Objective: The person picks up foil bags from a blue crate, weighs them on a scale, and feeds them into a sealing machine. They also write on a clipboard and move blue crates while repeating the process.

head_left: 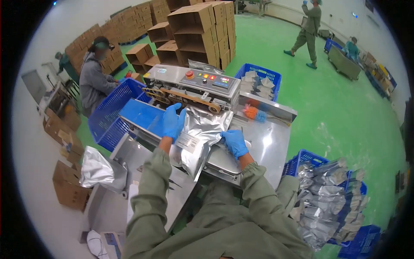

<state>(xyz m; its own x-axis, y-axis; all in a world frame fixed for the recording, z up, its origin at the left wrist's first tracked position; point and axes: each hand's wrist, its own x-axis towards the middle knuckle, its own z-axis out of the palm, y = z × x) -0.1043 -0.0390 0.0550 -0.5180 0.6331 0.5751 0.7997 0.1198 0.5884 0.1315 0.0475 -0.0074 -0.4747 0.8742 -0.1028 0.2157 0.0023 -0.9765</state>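
Note:
A silver foil bag (202,129) with a white printed label lies tilted at the front of a band sealing machine (194,84), its upper edge against the machine's belt side. My left hand (173,123), in a blue glove, rests along the bag's left side with fingers stretched out and thumb apart. On the right, my right hand (236,142), also gloved in blue, pinches the bag's right edge. The blue conveyor belt (144,116) runs to the left of my left hand. Part of the bag's lower end hangs over the metal edge toward me.
Another foil bag (101,168) stands at left. Blue crates (302,157) hold several foil bags at right; another crate (258,69) stands behind the machine. An orange and blue scrubber (254,113) lies on the steel table. Cardboard boxes (189,34) are stacked behind. A person (95,77) works at left.

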